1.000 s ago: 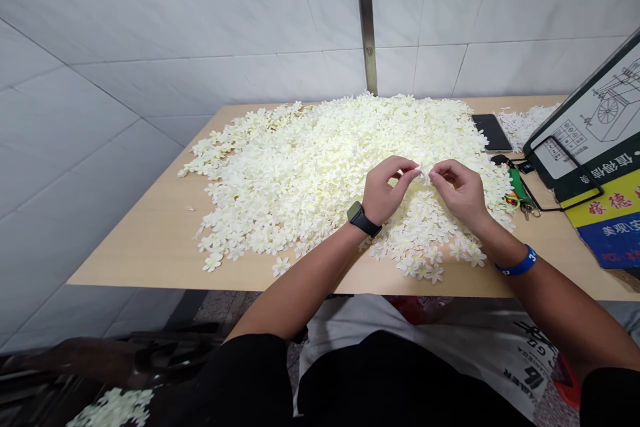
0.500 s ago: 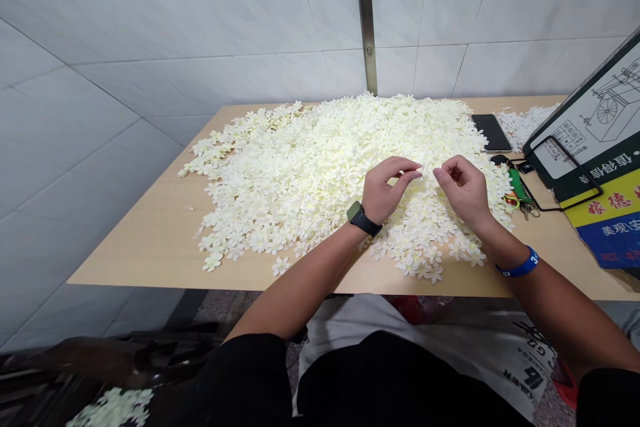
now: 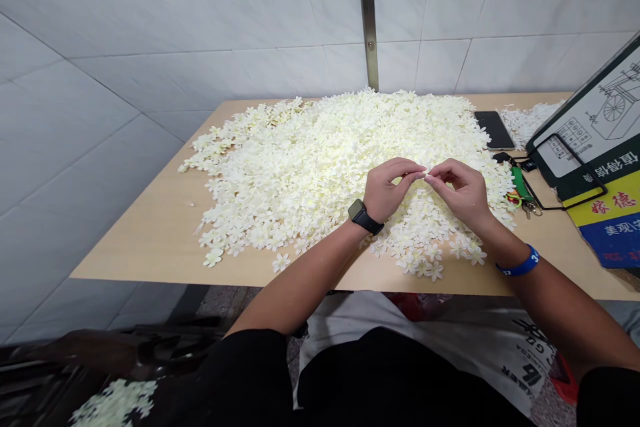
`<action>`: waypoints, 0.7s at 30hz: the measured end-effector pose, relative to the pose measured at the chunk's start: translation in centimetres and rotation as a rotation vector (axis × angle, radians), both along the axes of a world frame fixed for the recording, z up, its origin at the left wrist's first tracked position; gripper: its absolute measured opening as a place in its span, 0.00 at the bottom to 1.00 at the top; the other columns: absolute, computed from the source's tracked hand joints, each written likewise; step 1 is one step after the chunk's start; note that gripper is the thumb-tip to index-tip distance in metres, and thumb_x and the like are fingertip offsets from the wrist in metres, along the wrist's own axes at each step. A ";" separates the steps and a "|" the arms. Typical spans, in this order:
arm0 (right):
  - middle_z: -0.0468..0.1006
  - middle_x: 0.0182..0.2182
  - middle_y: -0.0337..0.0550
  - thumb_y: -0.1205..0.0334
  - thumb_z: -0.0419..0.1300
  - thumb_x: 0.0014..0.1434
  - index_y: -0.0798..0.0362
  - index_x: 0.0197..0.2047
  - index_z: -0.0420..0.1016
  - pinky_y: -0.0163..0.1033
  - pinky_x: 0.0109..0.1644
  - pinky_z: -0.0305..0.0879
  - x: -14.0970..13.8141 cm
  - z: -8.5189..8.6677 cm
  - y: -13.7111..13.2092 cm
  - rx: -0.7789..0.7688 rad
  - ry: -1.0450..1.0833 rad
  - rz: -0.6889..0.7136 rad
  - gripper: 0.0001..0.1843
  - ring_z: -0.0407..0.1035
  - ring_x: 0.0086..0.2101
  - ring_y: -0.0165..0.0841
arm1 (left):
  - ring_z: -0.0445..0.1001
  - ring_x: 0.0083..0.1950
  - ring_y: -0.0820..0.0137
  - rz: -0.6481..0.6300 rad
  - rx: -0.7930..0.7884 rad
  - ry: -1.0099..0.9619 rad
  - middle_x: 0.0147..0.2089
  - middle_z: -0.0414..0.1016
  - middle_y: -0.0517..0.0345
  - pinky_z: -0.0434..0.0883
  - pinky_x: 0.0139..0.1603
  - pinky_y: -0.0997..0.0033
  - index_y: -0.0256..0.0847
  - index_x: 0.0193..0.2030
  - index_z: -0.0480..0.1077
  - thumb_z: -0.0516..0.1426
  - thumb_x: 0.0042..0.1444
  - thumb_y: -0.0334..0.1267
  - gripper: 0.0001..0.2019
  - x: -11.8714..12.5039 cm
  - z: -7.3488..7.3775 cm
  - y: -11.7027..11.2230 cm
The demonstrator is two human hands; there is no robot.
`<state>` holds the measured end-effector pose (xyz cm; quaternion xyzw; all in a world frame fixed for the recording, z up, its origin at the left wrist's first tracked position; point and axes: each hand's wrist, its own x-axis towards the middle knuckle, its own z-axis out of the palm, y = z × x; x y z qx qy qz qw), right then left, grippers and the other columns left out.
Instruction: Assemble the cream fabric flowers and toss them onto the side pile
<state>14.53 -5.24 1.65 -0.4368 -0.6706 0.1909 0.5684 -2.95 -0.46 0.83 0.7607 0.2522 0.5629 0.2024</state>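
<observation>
Thumb and forefinger tips (image 3: 418, 175) of the left hand (image 3: 385, 190) and of the right hand (image 3: 463, 188) close together on one small cream-white fabric flower (image 3: 427, 174), held just above the broad heap of matching cream-white fabric flowers (image 3: 310, 160). The pinch looks slight, so the piece could slip and vanish among its lookalikes below. Both forearms cross loose blooms at the near edge of the pale wooden table (image 3: 145, 243); a careless sweep could push some off.
</observation>
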 end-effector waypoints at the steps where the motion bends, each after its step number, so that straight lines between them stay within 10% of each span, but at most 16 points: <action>1: 0.79 0.29 0.40 0.52 0.69 0.61 0.47 0.33 0.79 0.42 0.35 0.68 0.1 0.0 0.0 0.000 0.009 0.004 0.10 0.71 0.31 0.34 | 0.82 0.41 0.72 -0.003 0.001 -0.002 0.38 0.85 0.58 0.79 0.45 0.68 0.45 0.38 0.82 0.64 0.63 0.39 0.05 0.0 0.0 0.0; 21: 0.79 0.24 0.37 0.59 0.68 0.60 0.47 0.29 0.84 0.39 0.29 0.67 0.4 -0.2 0.5 -0.060 0.194 0.070 0.08 0.68 0.23 0.30 | 0.83 0.42 0.71 -0.040 0.029 -0.050 0.39 0.86 0.58 0.80 0.46 0.67 0.45 0.39 0.82 0.64 0.62 0.36 0.04 -0.1 0.2 0.0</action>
